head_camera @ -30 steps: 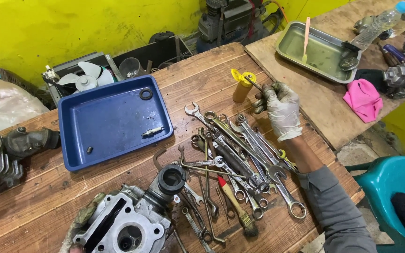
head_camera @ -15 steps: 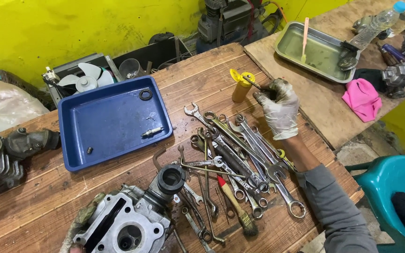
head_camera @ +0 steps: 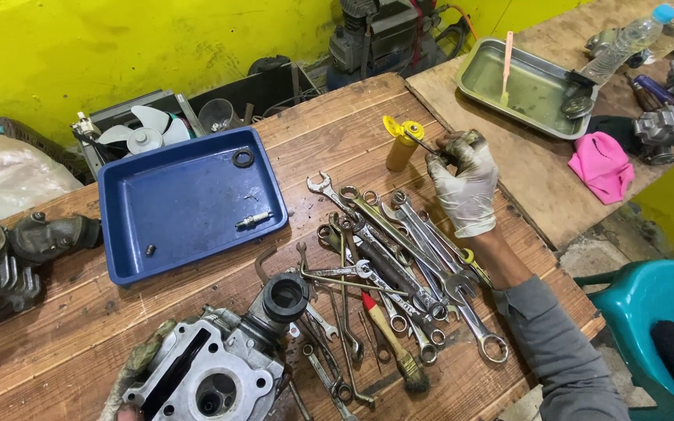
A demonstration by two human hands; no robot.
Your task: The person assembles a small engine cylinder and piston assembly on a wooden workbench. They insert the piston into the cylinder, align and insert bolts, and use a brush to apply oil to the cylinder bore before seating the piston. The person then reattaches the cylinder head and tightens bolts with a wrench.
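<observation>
Two gloved hands at a cluttered wooden workbench

Nearest, at the bottom edge: left hand (head_camera: 140, 373) in a grimy glove, wrapped around the side of a grey engine cylinder head (head_camera: 216, 366), fingers curled against the casting, black intake port pointing up and right. Just right of that, a loose pile of wrenches (head_camera: 399, 257) fanned across the planks, with a red-handled brush (head_camera: 390, 341) lying among them. Further along the grey sleeve, right hand (head_camera: 466, 179) in a white glove, smeared dark, pinched shut on a thin dark tool (head_camera: 428, 146) whose tip meets the yellow cap of a small amber bottle (head_camera: 401, 146) standing upright just beside the fingers. Left of centre, blue plastic tray (head_camera: 189, 249) holding a spark plug (head_camera: 253, 220), a black rubber ring (head_camera: 242, 157) and one small dark piece. At far left, another engine part (head_camera: 9, 249) on the bench edge. Beyond, on a second table, metal pan (head_camera: 540, 117) with a pale stick resting in it, pink cloth (head_camera: 602, 165) close by. Farthest back, white fan blade (head_camera: 142, 134) in a box against the yellow wall.
</observation>
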